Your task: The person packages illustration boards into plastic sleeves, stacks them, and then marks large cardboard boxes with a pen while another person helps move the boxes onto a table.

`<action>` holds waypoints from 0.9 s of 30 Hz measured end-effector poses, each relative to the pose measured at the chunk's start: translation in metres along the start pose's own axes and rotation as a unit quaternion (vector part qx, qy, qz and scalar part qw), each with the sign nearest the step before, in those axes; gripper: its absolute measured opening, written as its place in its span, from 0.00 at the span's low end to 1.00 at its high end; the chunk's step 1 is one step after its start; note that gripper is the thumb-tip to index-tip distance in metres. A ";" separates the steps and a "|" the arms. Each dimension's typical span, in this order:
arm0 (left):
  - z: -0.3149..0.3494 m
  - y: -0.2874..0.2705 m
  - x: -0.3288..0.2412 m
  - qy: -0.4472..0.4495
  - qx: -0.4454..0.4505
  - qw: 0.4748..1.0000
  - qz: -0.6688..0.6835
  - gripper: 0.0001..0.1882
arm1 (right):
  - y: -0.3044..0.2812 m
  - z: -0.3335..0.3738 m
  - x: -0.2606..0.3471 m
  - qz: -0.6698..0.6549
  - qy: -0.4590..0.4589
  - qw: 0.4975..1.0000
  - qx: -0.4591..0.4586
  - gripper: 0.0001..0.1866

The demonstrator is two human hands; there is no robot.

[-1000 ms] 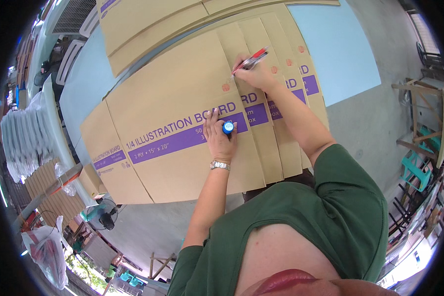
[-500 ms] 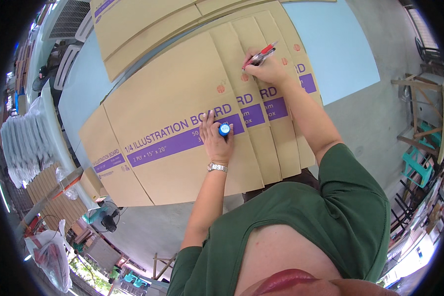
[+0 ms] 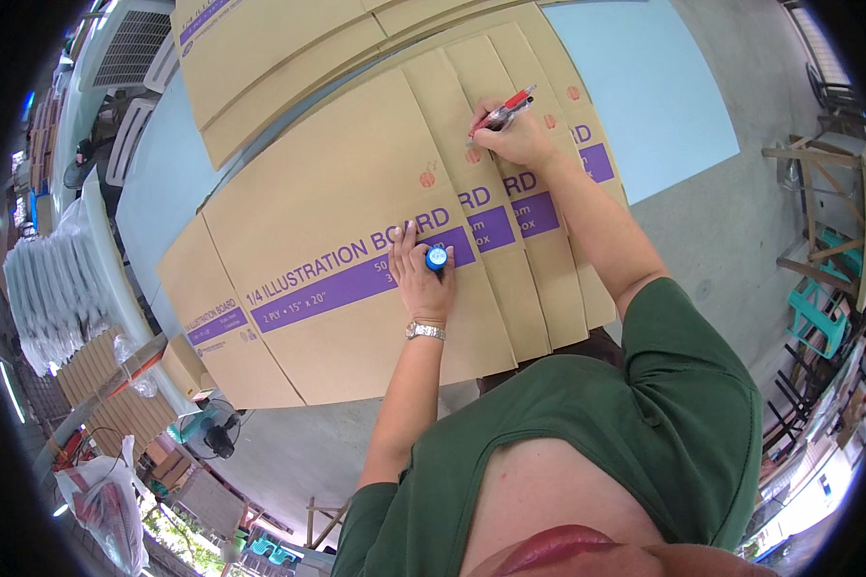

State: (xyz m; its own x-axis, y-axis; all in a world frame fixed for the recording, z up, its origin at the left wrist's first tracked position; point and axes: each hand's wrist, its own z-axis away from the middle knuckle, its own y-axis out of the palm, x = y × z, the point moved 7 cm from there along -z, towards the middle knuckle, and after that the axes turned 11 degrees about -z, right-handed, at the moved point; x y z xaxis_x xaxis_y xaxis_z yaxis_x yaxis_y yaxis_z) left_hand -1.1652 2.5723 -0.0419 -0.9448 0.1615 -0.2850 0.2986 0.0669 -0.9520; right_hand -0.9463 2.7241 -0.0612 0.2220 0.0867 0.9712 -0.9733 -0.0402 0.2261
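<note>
Flat brown cardboard box sheets (image 3: 356,317) with purple print lie overlapped like steps on the table. My right hand (image 3: 518,137) grips a red pen (image 3: 522,99) together with a darker pen (image 3: 522,106). Their lower ends point at a small round red mark (image 3: 472,155) on the second sheet; whether a tip touches it cannot be made out. My left hand (image 3: 421,284), with a metal watch on its wrist, rests on the top sheet over the purple band. Its thumb and fingers hold a small blue cylinder with a round light-blue end (image 3: 437,258); its kind is unclear.
More cardboard sheets (image 3: 289,58) lie across the far side of the light-blue table (image 3: 645,96). Plastic-wrapped bundles (image 3: 53,288) and a fan (image 3: 216,430) stand at the left. Wooden trestles (image 3: 818,212) and green stools (image 3: 818,322) are on the right.
The view has shifted slightly. My right hand stays over the second sheet's red mark, the pens changing little in tilt. My left hand has kept its place on the top sheet.
</note>
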 end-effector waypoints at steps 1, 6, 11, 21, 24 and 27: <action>0.000 0.000 -0.001 0.001 0.000 1.000 0.000 0.16 | -0.004 -0.002 -0.005 0.017 -0.018 1.000 -0.007 0.02; -0.001 -0.003 -0.001 0.002 -0.005 1.000 -0.002 0.16 | -0.005 -0.001 -0.007 0.041 -0.021 0.999 -0.025 0.03; 0.000 -0.001 -0.001 -0.001 -0.002 1.000 0.001 0.16 | -0.007 0.000 -0.008 0.074 0.008 0.997 -0.025 0.04; 0.000 0.001 0.002 -0.004 -0.002 1.000 0.002 0.16 | -0.009 0.000 -0.007 0.070 0.008 0.998 0.000 0.04; 0.000 -0.001 0.000 0.003 -0.001 1.000 0.008 0.17 | -0.009 0.003 0.000 0.103 0.006 0.995 0.006 0.03; 0.000 -0.001 0.000 0.003 -0.009 1.000 0.001 0.17 | -0.008 0.003 0.000 0.109 0.007 0.994 0.006 0.04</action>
State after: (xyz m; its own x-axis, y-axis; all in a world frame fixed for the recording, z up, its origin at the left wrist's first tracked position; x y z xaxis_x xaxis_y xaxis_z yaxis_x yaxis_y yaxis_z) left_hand -1.1655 2.5719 -0.0406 -0.9430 0.1685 -0.2868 0.3037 0.0840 -0.9491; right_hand -0.9382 2.7216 -0.0629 0.0040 0.0891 0.9960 -0.9973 -0.0726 0.0105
